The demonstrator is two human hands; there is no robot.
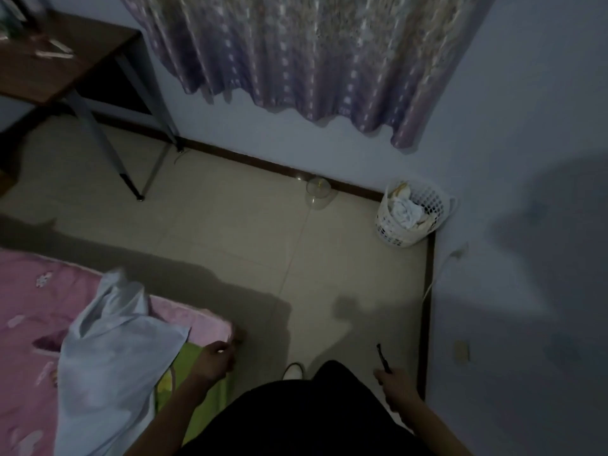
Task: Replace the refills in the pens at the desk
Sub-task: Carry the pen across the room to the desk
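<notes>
Mostly a dim bedroom shot, looking down while standing, well away from the work spot. Patterned curtain (296, 54) hangs over the far wall, and tiled floor (246, 232) fills the middle. Pink bed (39, 307) is at lower left, with a pale blue cloth (108, 340) heaped on it over a green pillow (184, 363).

Brown desk (65, 70) is at upper left, far from the person. Some pale items (54, 54) lie on its top. They are probably the pens or refills, but it's too blurred to say.

White mesh basket (388, 225) stands in the right corner against both walls and is full of crumpled paper. It looks like the place for rubbish, likely why the person faces this way. A clear round thing (317, 189) sits on the floor by the skirting; can't tell what it is.

Left hand (215, 355) hangs beside the bed's corner with its fingers curled in. Can't tell if anything is pinched in it.

Right hand (396, 385) is low by the right wall, fingers wrapped round the lower end of a dark pen (382, 357). The pen sticks up and forward out of the fist. It could be a bare refill rather than a whole pen; it's thin and the light is poor. The grip looks like plain carrying, not writing.

Judgement: the task's thing is in the right hand, away from the desk. It is either being brought to the desk or taken toward the basket as a spent part. No refill swap is under way in this view.
</notes>
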